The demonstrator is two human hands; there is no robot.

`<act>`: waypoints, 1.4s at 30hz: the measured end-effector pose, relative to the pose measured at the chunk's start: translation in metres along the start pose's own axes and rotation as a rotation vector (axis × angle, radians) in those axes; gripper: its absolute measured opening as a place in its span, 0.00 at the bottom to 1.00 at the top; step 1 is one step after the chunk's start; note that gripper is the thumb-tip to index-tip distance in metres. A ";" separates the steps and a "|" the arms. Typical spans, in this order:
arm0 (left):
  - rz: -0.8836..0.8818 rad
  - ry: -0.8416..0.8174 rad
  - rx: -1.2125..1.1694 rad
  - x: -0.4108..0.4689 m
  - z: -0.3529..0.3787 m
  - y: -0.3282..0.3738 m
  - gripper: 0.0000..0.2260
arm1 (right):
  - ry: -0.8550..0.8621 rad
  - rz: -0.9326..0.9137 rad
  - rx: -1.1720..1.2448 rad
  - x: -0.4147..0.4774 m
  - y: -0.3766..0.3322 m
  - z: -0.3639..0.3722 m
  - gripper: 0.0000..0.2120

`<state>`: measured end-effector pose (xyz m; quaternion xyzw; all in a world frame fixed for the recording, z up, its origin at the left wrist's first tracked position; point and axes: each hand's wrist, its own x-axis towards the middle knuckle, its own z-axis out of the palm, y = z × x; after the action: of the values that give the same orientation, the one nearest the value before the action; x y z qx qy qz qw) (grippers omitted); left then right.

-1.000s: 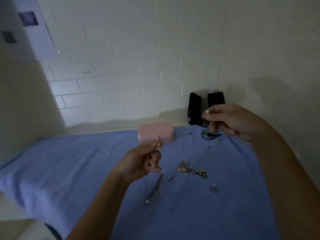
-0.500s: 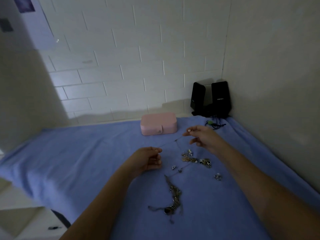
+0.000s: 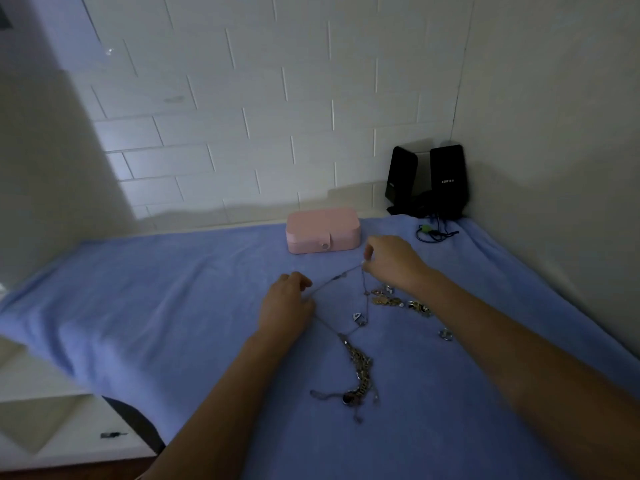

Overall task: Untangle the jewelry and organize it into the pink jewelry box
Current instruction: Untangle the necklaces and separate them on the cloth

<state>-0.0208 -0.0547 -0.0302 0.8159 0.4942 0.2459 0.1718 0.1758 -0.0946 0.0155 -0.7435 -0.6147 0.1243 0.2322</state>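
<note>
One readable word only: "EDIFIER", in small pale capitals, slightly blurred, printed mid-height on the front of the black speaker (image 3: pixel 448 164) in the wall corner, well beyond and to the right of the right hand's (image 3: pixel 394 263) fingertips (image 3: pixel 367 252) pinching the thin chain (image 3: pixel 334 278). On the second black speaker (image 3: pixel 403 168), just left of the first and likewise beyond those fingertips, a tiny pale mark, too small to read.

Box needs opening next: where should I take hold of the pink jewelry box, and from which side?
Pinch the snap tab on the front wall of the pink jewelry box, coming from the near side. The box lies flat and closed with that tab facing the person, so the hinge is probably at the back, toward the tiled wall.
</note>
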 end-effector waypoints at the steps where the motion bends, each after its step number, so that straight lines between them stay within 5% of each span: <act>1: 0.059 -0.010 -0.039 -0.002 -0.001 0.003 0.10 | -0.053 -0.010 -0.012 -0.013 -0.012 -0.001 0.08; 5: 0.114 -0.131 -0.115 -0.018 0.003 0.008 0.04 | -0.477 0.004 -0.061 -0.062 -0.045 0.011 0.20; 9: 0.108 -0.184 -0.146 -0.029 0.004 0.005 0.04 | -0.394 0.030 -0.031 -0.075 -0.043 0.026 0.16; 15: 0.136 -0.231 -0.173 -0.036 0.001 0.005 0.06 | -0.414 0.161 0.451 -0.076 -0.020 0.016 0.05; 20: 0.135 -0.228 -0.177 -0.038 0.000 0.007 0.09 | -0.542 0.229 1.199 -0.073 -0.013 0.013 0.09; 22: 0.145 -0.230 -0.166 -0.038 0.000 0.007 0.09 | -0.586 0.159 1.308 -0.071 -0.008 0.009 0.10; 27: 0.147 -0.199 -0.168 -0.035 0.005 0.004 0.08 | -0.441 0.072 1.194 -0.072 -0.003 0.002 0.09; 34: 0.148 -0.145 -0.168 -0.036 0.009 0.004 0.07 | -0.485 0.068 1.015 -0.076 0.005 -0.014 0.09; 38: 0.248 -0.173 -0.474 -0.047 -0.001 0.020 0.16 | -0.465 0.010 0.991 -0.075 0.003 -0.013 0.11; 42: 0.254 -0.323 -0.852 -0.049 -0.006 0.048 0.12 | -0.416 -0.043 1.090 -0.074 0.002 -0.015 0.12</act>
<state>-0.0082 -0.1197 -0.0117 0.7544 0.2127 0.3157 0.5347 0.1690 -0.1699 0.0199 -0.4641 -0.5095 0.5615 0.4580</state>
